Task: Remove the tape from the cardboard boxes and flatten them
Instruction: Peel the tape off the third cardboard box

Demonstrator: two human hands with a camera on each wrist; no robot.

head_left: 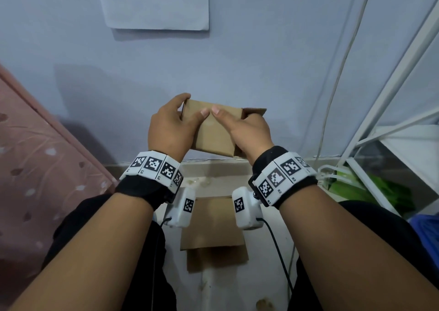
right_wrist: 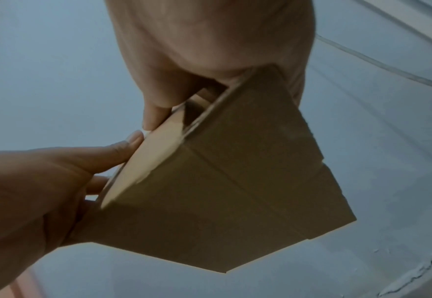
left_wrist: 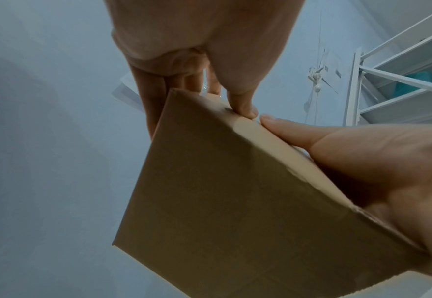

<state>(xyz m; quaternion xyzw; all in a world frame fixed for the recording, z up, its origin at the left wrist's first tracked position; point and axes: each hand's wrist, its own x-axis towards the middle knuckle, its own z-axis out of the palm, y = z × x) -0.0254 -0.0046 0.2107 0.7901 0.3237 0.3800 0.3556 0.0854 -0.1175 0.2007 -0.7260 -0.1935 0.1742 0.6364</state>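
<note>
Along the left edge you have a pink patterned cover (head_left: 35,168) sloping down toward the floor. Your left hand (head_left: 167,130) has its grip closed on the left end of the cardboard box (head_left: 213,132), thumb on the near face and fingers (left_wrist: 153,96) wrapped round the far side. The box is held up in the air in front of the pale wall (head_left: 237,61), above the floor and touching nothing but your hands. Your two thumb tips almost meet on its near face. Your right hand (head_left: 249,132) has its grip on the right end, where the flaps (head_left: 255,111) stand open; the fingers go in at that open end in the right wrist view. Below, between your wrists, a flattened cardboard piece (head_left: 213,234) lies on the floor (head_left: 266,275). At the right edge stands a white metal rack (head_left: 384,132), with something green (head_left: 370,192) beneath it.
</note>
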